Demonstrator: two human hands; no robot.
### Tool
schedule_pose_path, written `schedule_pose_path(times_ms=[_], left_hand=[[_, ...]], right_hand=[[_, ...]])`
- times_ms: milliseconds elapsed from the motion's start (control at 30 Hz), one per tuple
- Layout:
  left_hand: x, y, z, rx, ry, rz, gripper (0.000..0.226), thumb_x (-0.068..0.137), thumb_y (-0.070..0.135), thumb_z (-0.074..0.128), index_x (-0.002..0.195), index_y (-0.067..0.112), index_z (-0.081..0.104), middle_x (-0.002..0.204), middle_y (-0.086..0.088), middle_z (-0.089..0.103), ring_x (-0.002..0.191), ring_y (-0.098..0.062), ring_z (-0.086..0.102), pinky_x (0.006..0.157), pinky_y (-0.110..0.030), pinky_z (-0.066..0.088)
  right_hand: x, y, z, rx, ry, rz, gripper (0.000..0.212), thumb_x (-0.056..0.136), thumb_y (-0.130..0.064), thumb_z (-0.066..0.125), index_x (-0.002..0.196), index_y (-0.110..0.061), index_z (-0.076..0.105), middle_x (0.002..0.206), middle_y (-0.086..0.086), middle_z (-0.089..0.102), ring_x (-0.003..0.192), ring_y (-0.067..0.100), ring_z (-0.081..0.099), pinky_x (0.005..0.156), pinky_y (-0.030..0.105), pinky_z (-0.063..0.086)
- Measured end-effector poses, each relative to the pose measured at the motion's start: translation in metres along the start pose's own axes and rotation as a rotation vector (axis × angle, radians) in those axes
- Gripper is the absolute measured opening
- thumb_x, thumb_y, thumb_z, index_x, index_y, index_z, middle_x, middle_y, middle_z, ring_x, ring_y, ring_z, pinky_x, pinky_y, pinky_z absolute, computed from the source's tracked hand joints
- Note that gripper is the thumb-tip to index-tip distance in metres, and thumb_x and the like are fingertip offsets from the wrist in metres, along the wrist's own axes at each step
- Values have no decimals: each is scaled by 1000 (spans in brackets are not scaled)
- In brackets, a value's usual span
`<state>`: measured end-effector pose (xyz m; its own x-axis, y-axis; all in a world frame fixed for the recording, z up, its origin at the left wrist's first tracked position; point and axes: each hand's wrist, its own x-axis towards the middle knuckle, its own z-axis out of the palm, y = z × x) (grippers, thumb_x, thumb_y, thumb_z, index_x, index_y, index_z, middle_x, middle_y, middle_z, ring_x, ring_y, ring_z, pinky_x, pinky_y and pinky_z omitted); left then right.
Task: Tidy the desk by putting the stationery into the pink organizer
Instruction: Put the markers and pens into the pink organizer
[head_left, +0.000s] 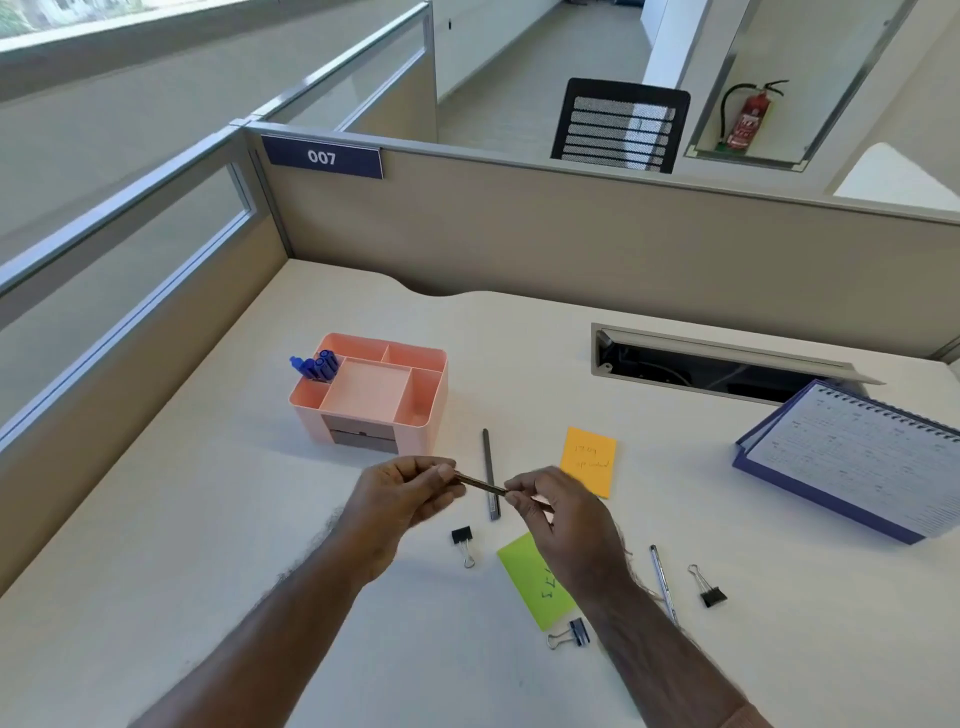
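Observation:
The pink organizer (374, 392) stands at mid-left on the desk, with several blue markers (317, 365) upright in its back-left compartment. Both hands hold one thin dark pencil (480, 485) above the desk in front of it: my left hand (402, 501) pinches its left end, my right hand (558, 519) its right end. A grey pen (489, 470) lies just behind the hands. An orange sticky pad (588, 461), a green sticky note (535, 582), another pen (662, 579) and three binder clips (464, 543) (709, 590) (571, 635) lie around.
A spiral-bound desk calendar (852, 462) lies at the right. A cable tray slot (717, 366) is set into the desk behind it. Beige cubicle partitions (519, 234) wall the desk at the back and left.

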<state>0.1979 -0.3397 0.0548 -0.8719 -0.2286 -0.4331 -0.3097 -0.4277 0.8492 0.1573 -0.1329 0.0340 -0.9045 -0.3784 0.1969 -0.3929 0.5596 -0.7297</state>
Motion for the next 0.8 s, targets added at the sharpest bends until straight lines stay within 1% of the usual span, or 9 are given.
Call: schedule_pose_path(times_ms=[100,233,333,433,567,633,667,733,800], left_hand=[[6,29,-24,12,113,169,13,92,0,57,95,1,69,77,-6,76,73,-17,73,71,-19,58],[16,78,-89,197,353,514,12,93,5,61,96,10,71,73,8,75,70,-2,71,80,-17,56],[22,97,-128,399,560,692,17,91,13,67,105,5,72,79,-4,74,72,-7,71,86,-29,58],[34,96,-154,624,650,747,24,90,24,67,106,7,73,92,-17,72,82,-25,72,88,-41,58],[48,86,-154,887,689,803,25,90,24,66,106,7,75,91,-8,70,74,6,61,75,-14,50],[52,83,-145,976,700,804,22,91,21,66,105,7,75,96,-12,73,74,-1,61,72,-7,43],[55,82,-140,1018,698,800,22,91,21,66,105,7,76,98,-13,73,76,-11,64,73,-10,44],[59,78,-132,1106,716,772,24,92,26,64,106,12,76,103,-11,74,84,-27,68,73,-28,52],[61,75,-125,1191,753,728,26,92,32,63,107,16,77,106,-9,73,88,-32,68,69,-40,54]], right_hand=[[2,6,-10,-57,153,-36,17,90,-42,55,104,-35,62,109,-19,62,108,6,56,92,38,45],[-1,24,-31,18,298,59,19,89,-27,57,108,-28,62,111,-20,58,109,6,56,90,40,49],[-9,33,-43,29,325,149,25,89,-11,61,111,-23,62,111,-12,55,101,9,59,84,36,50],[-19,41,-51,15,349,191,27,89,-8,61,108,-26,62,110,-9,57,96,10,62,78,33,50],[-31,53,-57,-76,402,298,26,87,-11,59,102,-31,62,106,-13,59,85,4,62,74,43,53],[-38,59,-61,-157,410,394,25,86,-12,58,101,-33,61,106,-13,60,79,7,63,82,44,50],[-42,65,-64,-195,394,451,24,86,-13,58,101,-32,61,107,-13,61,78,11,63,85,41,46],[-51,76,-68,-264,337,561,23,86,-16,57,100,-32,62,108,-11,61,81,18,64,86,38,37],[-60,85,-70,-322,270,633,21,86,-18,56,98,-34,62,108,-10,62,90,22,64,86,39,34]])
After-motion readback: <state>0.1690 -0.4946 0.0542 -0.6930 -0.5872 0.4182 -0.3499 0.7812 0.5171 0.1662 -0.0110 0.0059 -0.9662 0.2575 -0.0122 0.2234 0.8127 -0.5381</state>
